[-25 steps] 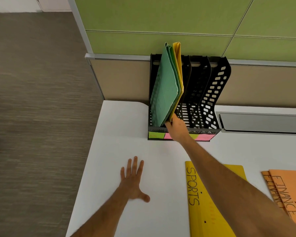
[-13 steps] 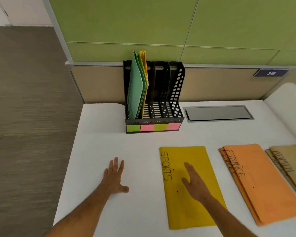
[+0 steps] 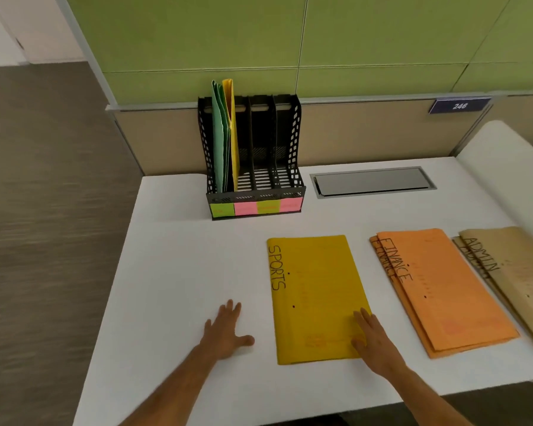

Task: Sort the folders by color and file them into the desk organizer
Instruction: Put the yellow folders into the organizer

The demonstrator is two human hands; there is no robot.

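Now my right hand lies flat, fingers spread, on the yellow SPORTS folder near the tabletop's front edge, gripping nothing; left hand open on bare tabletop. Risk: it slides off instead of lifting, or misses the yellow slot in the desk organizer.

SPORTS on yellow folder; FINANCE on orange folders; ADMIN on tan folders; 246 on blue plate

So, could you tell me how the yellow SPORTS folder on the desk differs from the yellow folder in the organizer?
The SPORTS folder lies flat on the desk; the filed yellow folder stands upright beside the green ones. The right hand rests on the SPORTS folder; nothing touches the filed one. Both are yellow.
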